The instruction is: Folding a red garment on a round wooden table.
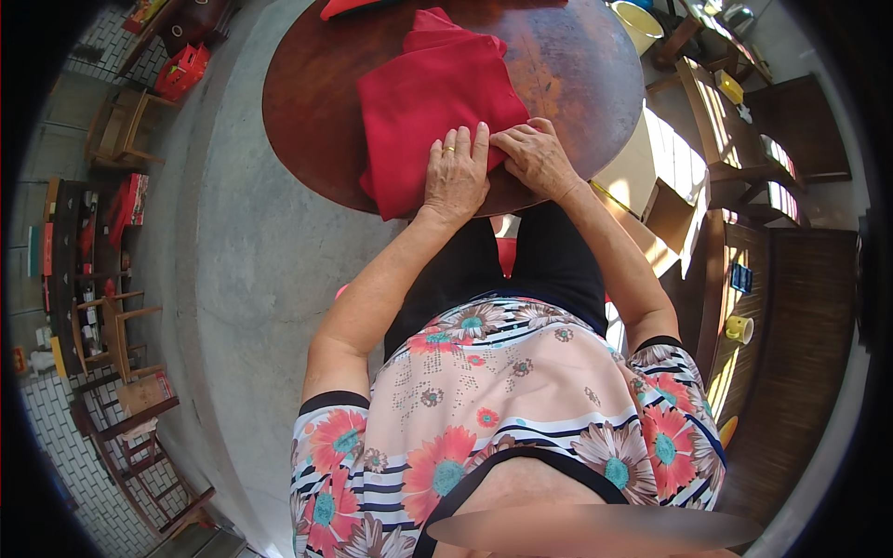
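Note:
A folded red cloth [439,104] lies on a round brown wooden table [307,125], its near edge reaching the table's rim. My left hand [457,174] rests palm down on the cloth's near part, fingers stretched forward, with a ring on one finger. Just to its right, my right hand [541,157] has its fingers bent around the cloth's near right edge and pinches it. What is between those fingertips is partly hidden. Another piece of red material [352,7] sits at the table's far edge, cut off by the frame.
An opened cardboard box [631,167] stands right of the table, below a yellow bucket [638,24]. Wooden benches line the right side, one bearing a yellow mug [739,328]. Wooden chairs [125,335] and a red plastic basket [183,72] are along the left, across concrete floor [244,279].

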`<control>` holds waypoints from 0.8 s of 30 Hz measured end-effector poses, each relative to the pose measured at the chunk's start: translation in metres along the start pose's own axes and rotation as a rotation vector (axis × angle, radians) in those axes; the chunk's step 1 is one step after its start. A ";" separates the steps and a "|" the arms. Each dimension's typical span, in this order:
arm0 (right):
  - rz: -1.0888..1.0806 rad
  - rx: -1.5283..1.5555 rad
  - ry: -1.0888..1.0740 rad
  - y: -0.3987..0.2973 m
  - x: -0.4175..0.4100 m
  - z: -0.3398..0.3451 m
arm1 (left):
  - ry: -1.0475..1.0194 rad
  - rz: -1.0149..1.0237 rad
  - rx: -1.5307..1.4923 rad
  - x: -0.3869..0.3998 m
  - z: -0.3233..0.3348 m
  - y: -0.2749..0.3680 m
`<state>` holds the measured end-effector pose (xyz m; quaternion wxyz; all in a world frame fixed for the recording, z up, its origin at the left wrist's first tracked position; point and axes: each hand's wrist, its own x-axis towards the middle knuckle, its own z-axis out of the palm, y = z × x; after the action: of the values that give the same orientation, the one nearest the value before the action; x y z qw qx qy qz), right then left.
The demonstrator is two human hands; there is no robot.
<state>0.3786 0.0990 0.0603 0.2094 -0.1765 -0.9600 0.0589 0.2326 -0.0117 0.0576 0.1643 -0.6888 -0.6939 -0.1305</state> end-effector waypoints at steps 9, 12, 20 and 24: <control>0.022 0.262 -0.049 -0.011 -0.003 -0.015 | -0.063 -0.033 -0.282 -0.004 -0.019 -0.033; -0.058 0.321 -0.038 -0.011 -0.009 -0.013 | -0.155 -0.036 -0.382 -0.026 -0.043 -0.065; -0.058 -0.006 -0.066 0.001 0.016 0.019 | -0.322 -0.165 -0.941 -0.069 -0.076 -0.107; -0.122 0.000 -0.023 0.007 0.037 0.033 | -0.284 -0.313 -1.020 -0.063 -0.088 -0.111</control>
<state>0.3354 0.1181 0.0438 0.2014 -0.1167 -0.9713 0.0483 0.1253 -0.1072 0.1176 -0.3070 -0.5807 -0.6520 -0.3787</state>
